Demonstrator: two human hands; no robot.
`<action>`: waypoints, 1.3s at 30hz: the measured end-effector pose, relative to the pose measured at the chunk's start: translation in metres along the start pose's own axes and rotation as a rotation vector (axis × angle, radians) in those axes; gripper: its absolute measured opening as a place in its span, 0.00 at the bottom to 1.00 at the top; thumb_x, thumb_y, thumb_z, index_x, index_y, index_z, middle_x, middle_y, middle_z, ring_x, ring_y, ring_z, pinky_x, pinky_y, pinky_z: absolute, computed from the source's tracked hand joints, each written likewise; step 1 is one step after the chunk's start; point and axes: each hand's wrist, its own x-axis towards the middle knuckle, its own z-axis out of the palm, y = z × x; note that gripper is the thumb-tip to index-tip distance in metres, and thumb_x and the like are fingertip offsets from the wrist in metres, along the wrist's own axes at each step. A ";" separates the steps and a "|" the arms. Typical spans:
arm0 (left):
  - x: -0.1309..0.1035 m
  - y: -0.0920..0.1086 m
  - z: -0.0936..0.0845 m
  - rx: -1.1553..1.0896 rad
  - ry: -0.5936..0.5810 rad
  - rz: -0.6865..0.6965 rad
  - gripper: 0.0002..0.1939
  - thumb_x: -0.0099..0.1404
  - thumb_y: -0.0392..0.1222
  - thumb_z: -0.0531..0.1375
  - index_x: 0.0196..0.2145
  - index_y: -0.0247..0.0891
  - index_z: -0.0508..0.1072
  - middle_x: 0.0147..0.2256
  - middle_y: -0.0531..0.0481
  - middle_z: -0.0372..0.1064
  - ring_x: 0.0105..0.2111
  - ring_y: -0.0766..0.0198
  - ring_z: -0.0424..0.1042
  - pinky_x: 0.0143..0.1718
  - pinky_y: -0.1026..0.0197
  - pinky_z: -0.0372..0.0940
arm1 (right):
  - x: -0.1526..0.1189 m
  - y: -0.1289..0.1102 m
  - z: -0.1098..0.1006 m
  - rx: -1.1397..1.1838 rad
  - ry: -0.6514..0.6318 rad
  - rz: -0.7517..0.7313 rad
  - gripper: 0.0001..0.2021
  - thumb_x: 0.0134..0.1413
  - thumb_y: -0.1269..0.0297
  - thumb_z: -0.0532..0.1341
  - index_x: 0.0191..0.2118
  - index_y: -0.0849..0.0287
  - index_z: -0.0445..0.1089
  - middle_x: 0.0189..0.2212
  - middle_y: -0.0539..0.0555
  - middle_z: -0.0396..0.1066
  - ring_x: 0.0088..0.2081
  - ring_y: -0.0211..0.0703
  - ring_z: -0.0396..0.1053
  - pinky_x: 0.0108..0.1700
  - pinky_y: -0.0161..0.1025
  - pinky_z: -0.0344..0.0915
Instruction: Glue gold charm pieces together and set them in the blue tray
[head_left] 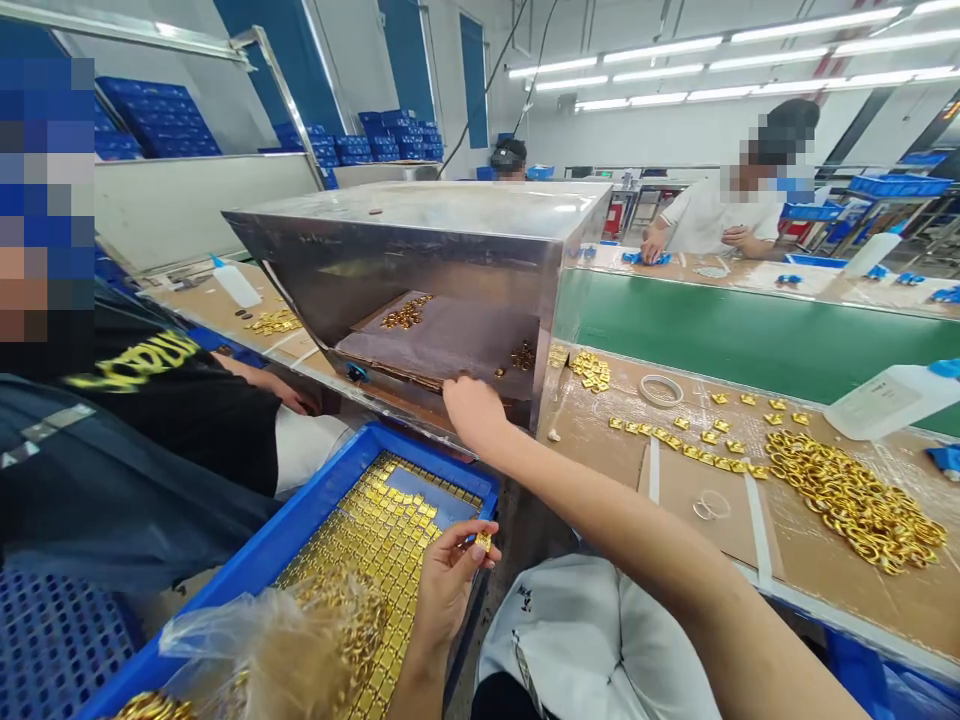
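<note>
My left hand [442, 585] pinches a small gold-coloured square piece [484, 541] above the right side of a blue tray [300, 508]. Rows of similar gold squares [352, 560] cover the tray's floor. A clear plastic bag [292, 645] of gold pieces lies over its near end. My right hand [476, 412] reaches to the front edge of a cardboard sheet [386, 362] inside an open metal hood [420, 235]. Its fingers are curled, and what they grip, if anything, is hidden. Small gold rings [407, 311] lie further back on the sheet.
On the bench to the right lie a heap of gold rings [855, 495], a line of gold squares [682, 447], a tape roll [661, 390] and a white bottle [885, 400]. A green belt [712, 310] runs behind. One person [150, 390] sits close on the left; another [720, 215] works across the belt.
</note>
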 end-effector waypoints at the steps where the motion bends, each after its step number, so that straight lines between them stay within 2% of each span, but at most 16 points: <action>1: 0.002 -0.001 0.004 -0.008 0.000 0.008 0.21 0.46 0.50 0.77 0.34 0.36 0.83 0.37 0.43 0.81 0.26 0.64 0.77 0.29 0.64 0.71 | -0.018 -0.002 -0.003 0.039 0.014 -0.042 0.11 0.69 0.73 0.57 0.51 0.62 0.74 0.48 0.63 0.75 0.45 0.46 0.77 0.46 0.41 0.73; 2: 0.005 -0.003 0.008 -0.017 -0.009 0.019 0.21 0.44 0.51 0.78 0.34 0.36 0.83 0.36 0.45 0.81 0.26 0.64 0.77 0.28 0.64 0.71 | -0.039 -0.001 -0.004 0.109 0.041 -0.108 0.12 0.70 0.73 0.55 0.51 0.59 0.74 0.48 0.59 0.75 0.45 0.43 0.77 0.46 0.39 0.72; 4: 0.009 -0.008 0.018 -0.042 -0.057 0.053 0.22 0.43 0.52 0.78 0.33 0.36 0.83 0.31 0.48 0.79 0.25 0.64 0.76 0.27 0.64 0.71 | -0.086 0.009 -0.002 0.516 0.186 -0.205 0.10 0.68 0.74 0.58 0.46 0.59 0.76 0.42 0.56 0.77 0.41 0.42 0.77 0.45 0.37 0.72; 6: 0.012 -0.016 0.030 -0.060 -0.114 0.074 0.22 0.44 0.53 0.78 0.33 0.37 0.82 0.29 0.50 0.77 0.25 0.65 0.75 0.26 0.65 0.70 | -0.130 0.027 0.005 0.896 0.311 -0.185 0.08 0.64 0.75 0.60 0.40 0.59 0.77 0.37 0.54 0.76 0.38 0.39 0.76 0.40 0.35 0.73; 9: 0.015 -0.029 0.050 -0.065 -0.177 0.052 0.20 0.46 0.52 0.77 0.33 0.38 0.82 0.32 0.51 0.77 0.23 0.67 0.74 0.24 0.66 0.69 | -0.181 0.059 0.025 1.319 0.322 0.055 0.04 0.61 0.69 0.63 0.38 0.56 0.77 0.32 0.51 0.77 0.32 0.38 0.76 0.34 0.34 0.74; 12: 0.016 -0.042 0.071 -0.065 -0.252 0.028 0.20 0.49 0.52 0.77 0.35 0.38 0.81 0.33 0.50 0.77 0.23 0.68 0.75 0.25 0.66 0.71 | -0.207 0.084 0.048 1.513 0.391 0.322 0.05 0.57 0.62 0.69 0.36 0.57 0.78 0.29 0.51 0.78 0.29 0.40 0.77 0.32 0.36 0.75; 16: 0.018 -0.057 0.099 -0.074 -0.324 0.008 0.19 0.52 0.50 0.76 0.38 0.39 0.81 0.34 0.49 0.79 0.25 0.67 0.76 0.26 0.66 0.72 | -0.220 0.100 0.073 1.581 0.501 0.544 0.10 0.52 0.56 0.72 0.35 0.57 0.78 0.29 0.52 0.79 0.30 0.42 0.77 0.35 0.38 0.76; 20: 0.022 -0.064 0.121 -0.102 -0.397 0.050 0.12 0.56 0.46 0.74 0.38 0.42 0.82 0.34 0.51 0.78 0.27 0.68 0.77 0.28 0.67 0.72 | -0.223 0.110 0.083 1.668 0.522 0.603 0.11 0.52 0.55 0.73 0.34 0.57 0.77 0.26 0.51 0.78 0.28 0.40 0.76 0.35 0.38 0.76; 24: 0.026 -0.066 0.135 -0.077 -0.407 0.062 0.12 0.56 0.44 0.74 0.38 0.41 0.82 0.35 0.49 0.78 0.29 0.67 0.77 0.29 0.67 0.73 | -0.226 0.120 0.086 1.671 0.567 0.646 0.12 0.51 0.54 0.73 0.34 0.57 0.77 0.25 0.51 0.78 0.27 0.39 0.75 0.33 0.36 0.75; 27: 0.028 -0.069 0.140 -0.066 -0.416 0.039 0.12 0.56 0.44 0.74 0.38 0.40 0.82 0.35 0.49 0.78 0.29 0.67 0.77 0.29 0.67 0.72 | -0.228 0.125 0.087 1.636 0.586 0.669 0.13 0.51 0.54 0.73 0.34 0.57 0.77 0.27 0.52 0.78 0.28 0.40 0.75 0.33 0.36 0.75; 31: 0.030 -0.073 0.142 -0.048 -0.406 -0.026 0.16 0.55 0.49 0.74 0.38 0.38 0.81 0.34 0.47 0.79 0.27 0.65 0.76 0.29 0.63 0.73 | -0.228 0.129 0.088 1.638 0.584 0.666 0.12 0.52 0.54 0.72 0.35 0.57 0.77 0.26 0.52 0.78 0.28 0.41 0.75 0.34 0.38 0.75; 35: 0.032 -0.073 0.140 -0.034 -0.383 -0.090 0.19 0.54 0.53 0.74 0.38 0.36 0.80 0.34 0.46 0.79 0.27 0.64 0.76 0.30 0.61 0.73 | -0.227 0.133 0.094 1.706 0.557 0.684 0.13 0.52 0.53 0.72 0.35 0.57 0.77 0.25 0.51 0.77 0.26 0.39 0.73 0.33 0.38 0.75; 39: 0.033 -0.071 0.138 -0.030 -0.366 -0.094 0.21 0.53 0.54 0.74 0.37 0.36 0.80 0.33 0.46 0.79 0.26 0.64 0.76 0.29 0.62 0.73 | -0.225 0.134 0.099 1.794 0.524 0.709 0.15 0.50 0.51 0.73 0.35 0.57 0.77 0.27 0.52 0.77 0.26 0.39 0.73 0.33 0.37 0.74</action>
